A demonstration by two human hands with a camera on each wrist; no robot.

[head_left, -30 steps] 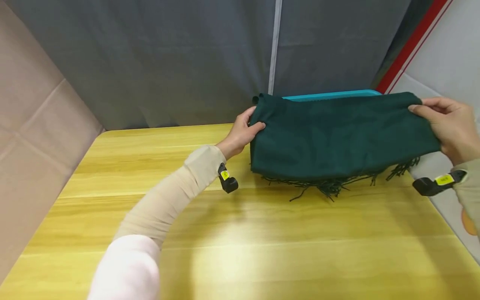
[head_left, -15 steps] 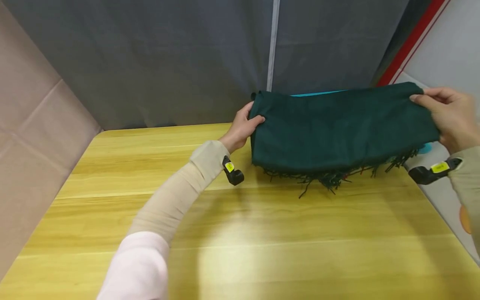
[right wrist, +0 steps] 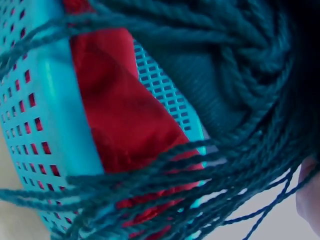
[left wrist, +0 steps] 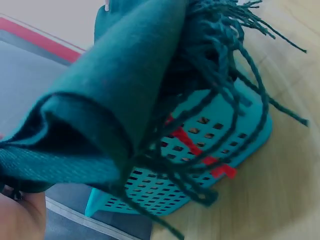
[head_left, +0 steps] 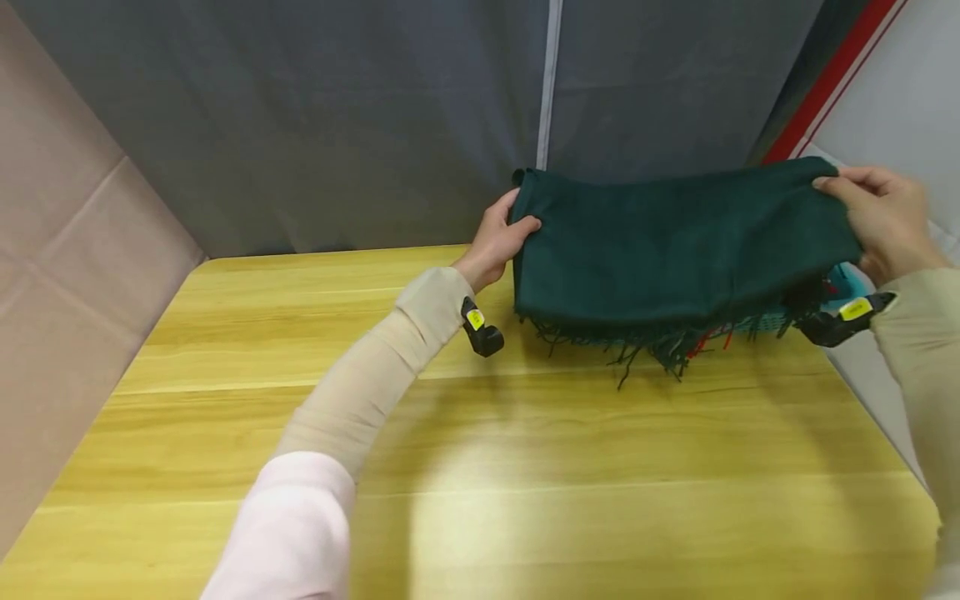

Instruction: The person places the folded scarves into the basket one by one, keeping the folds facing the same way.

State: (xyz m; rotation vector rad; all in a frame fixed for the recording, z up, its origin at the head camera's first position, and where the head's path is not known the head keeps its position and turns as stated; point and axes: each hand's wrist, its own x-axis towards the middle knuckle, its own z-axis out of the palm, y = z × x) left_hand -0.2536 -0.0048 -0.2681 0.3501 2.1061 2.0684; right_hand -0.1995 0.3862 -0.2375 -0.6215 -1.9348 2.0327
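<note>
A folded dark green scarf with a twisted fringe hangs stretched between both hands. My left hand pinches its left end, thumb in front. At the opposite end my right hand grips the upper corner between thumb and fingers. Below the scarf stands a turquoise plastic basket with a perforated wall, mostly hidden in the head view. Red cloth lies inside the basket, seen in the right wrist view. Strands of the fringe cross over the basket's rim.
The basket stands on a yellow wood-grain table at its back right. Behind the table hangs a grey curtain. A pale padded wall borders the left side, and a white panel with a red stripe the right.
Both hands have raised the scarf slightly and drawn its right end a little to the left. The basket's blue back rim is now covered, while its right part and red strands show below.
</note>
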